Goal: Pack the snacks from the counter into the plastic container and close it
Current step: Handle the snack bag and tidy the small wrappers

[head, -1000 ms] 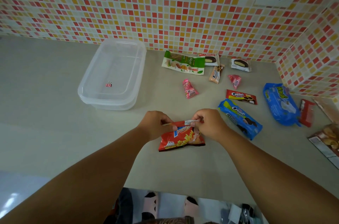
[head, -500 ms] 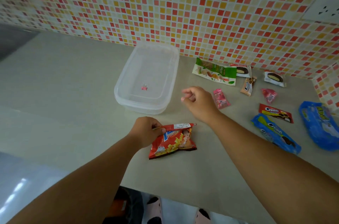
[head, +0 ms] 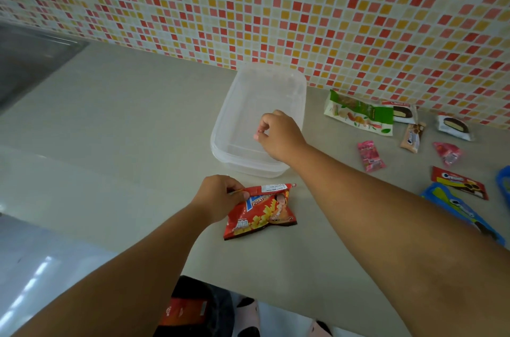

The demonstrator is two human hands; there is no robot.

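Observation:
A clear plastic container point(head: 229, 104) stands open against the tiled wall, stacked on what looks like its lid. My right hand point(head: 281, 137) is over its inside, fingertips pinched on a tiny pink scrap point(head: 259, 131). My left hand point(head: 220, 198) grips the top left corner of a red potato snack bag point(head: 262, 212) lying on the counter in front of the container. To the right lie a green packet point(head: 358, 115), two chocolate pies point(head: 403, 113) point(head: 455, 126), two pink candies point(head: 371, 155) point(head: 447, 153), a small brown packet point(head: 412, 137), a red cookie packet point(head: 459, 182) and a blue cookie pack point(head: 458, 209).
A steel sink point(head: 27, 60) lies at the far left of the counter. Another blue bag point(head: 505, 184) is cut off by the right edge. The counter's front edge point(head: 248, 292) runs just below my arms, with feet and floor visible beneath.
My right hand let go of the red bag and moved up and left into the container, where it now pinches the pink scrap. My left hand kept hold of the bag. The view shifted left.

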